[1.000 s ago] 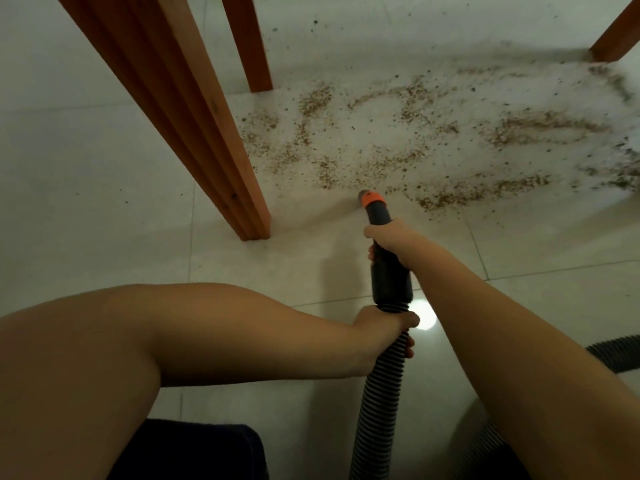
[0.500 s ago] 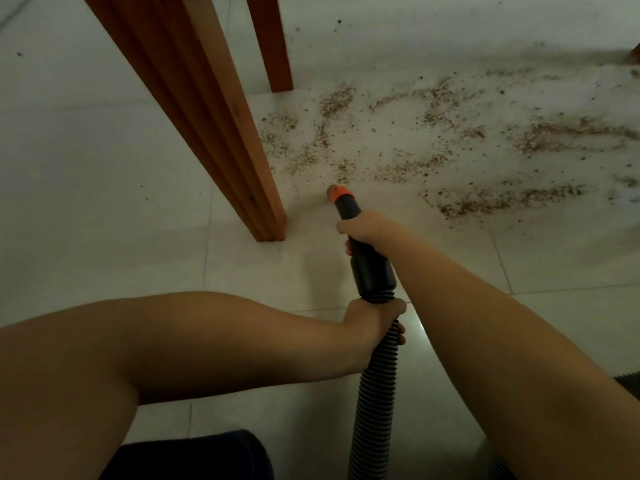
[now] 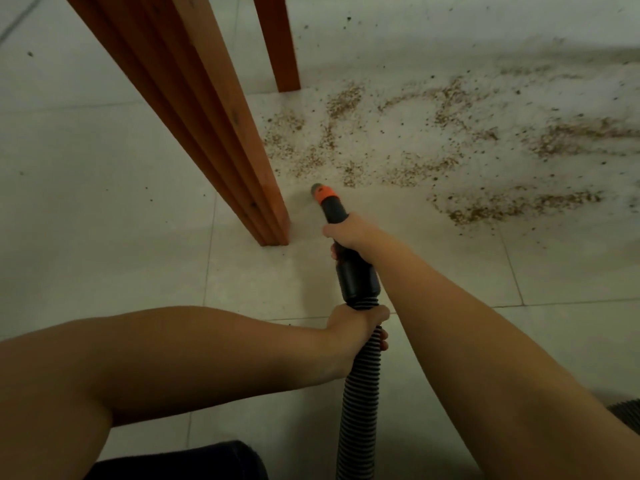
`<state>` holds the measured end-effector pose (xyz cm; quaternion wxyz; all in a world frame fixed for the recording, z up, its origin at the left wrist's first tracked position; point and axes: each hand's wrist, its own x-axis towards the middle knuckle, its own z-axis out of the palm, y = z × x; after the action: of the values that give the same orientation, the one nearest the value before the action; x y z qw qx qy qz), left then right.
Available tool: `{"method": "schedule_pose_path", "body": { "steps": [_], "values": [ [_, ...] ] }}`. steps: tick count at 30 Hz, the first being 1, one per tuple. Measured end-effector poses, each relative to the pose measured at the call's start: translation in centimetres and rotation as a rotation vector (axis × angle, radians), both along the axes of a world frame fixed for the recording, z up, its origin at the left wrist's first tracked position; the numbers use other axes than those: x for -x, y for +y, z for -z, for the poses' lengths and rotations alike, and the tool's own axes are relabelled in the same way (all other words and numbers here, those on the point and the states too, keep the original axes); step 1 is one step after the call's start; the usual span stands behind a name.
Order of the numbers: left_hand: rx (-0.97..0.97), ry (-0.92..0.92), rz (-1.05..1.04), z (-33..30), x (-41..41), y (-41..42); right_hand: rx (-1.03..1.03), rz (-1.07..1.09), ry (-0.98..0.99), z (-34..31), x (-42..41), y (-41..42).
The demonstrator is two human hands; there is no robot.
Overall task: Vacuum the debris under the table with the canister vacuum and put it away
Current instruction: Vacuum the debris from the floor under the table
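Two hands are wrapped round one vacuum: the right hand [image 3: 349, 232] grips the nozzle [image 3: 329, 206], the left hand [image 3: 356, 327] the ribbed hose [image 3: 358, 393]. Two table legs [image 3: 221, 126] are seen, with debris [image 3: 415, 157] scattered on the floor [image 3: 104, 202] just beyond the nozzle tip.

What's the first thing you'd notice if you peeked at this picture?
Probably the brown debris scattered in streaks across the pale tiled floor, beyond the wooden table leg at upper left. Next, the black vacuum nozzle with its orange band, pointing at the crumbs' near edge. The right hand grips the nozzle and the left hand holds the ribbed hose lower down.
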<state>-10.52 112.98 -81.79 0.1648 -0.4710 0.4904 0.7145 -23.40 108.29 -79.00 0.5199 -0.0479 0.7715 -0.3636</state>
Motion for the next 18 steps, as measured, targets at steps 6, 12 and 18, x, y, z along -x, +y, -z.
{"method": "schedule_pose_path", "body": {
  "steps": [6,12,18],
  "values": [
    [-0.140,0.008,0.129,-1.5,2.9,2.7,-0.068,0.269,0.090,0.7,4.3,6.0],
    [-0.164,0.046,0.145,-1.5,5.9,4.0,-0.148,0.323,0.133,0.5,7.6,7.9],
    [-0.087,0.044,0.009,-1.2,5.3,1.8,-0.126,0.063,0.092,-0.3,6.0,2.7]
  ]
}}
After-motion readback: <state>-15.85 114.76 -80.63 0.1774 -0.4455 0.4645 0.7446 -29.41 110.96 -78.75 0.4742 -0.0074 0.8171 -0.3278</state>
